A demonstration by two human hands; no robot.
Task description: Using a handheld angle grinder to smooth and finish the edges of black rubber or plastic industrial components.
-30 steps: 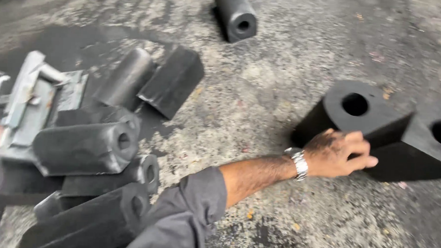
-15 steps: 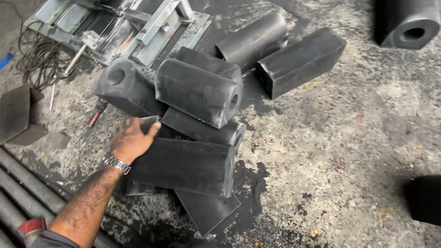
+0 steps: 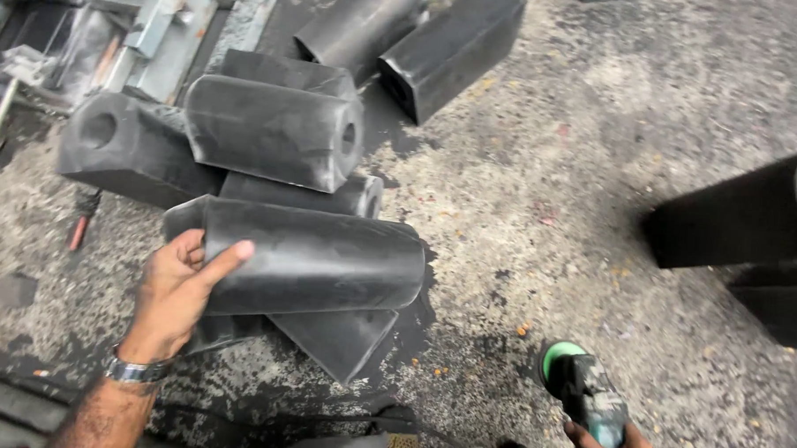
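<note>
One head-worn view looks steeply down, close over the concrete floor [image 3: 540, 211] before the wearer

Bare concrete floor [image 3: 551, 167] is lying open between the piled black rubber blocks [image 3: 278, 131] on the left and two dark blocks [image 3: 743, 218] (partly cut off) on the right; a metal machine [image 3: 149, 21] is crowding the upper left corner.

I see a rough grey concrete floor [image 3: 595, 169], pitted and stained dark in wet-looking patches, with small orange flecks scattered about. At my upper left lies a grey metal frame [image 3: 167, 22]. Even, flat light falls, without hard shadows.
</note>
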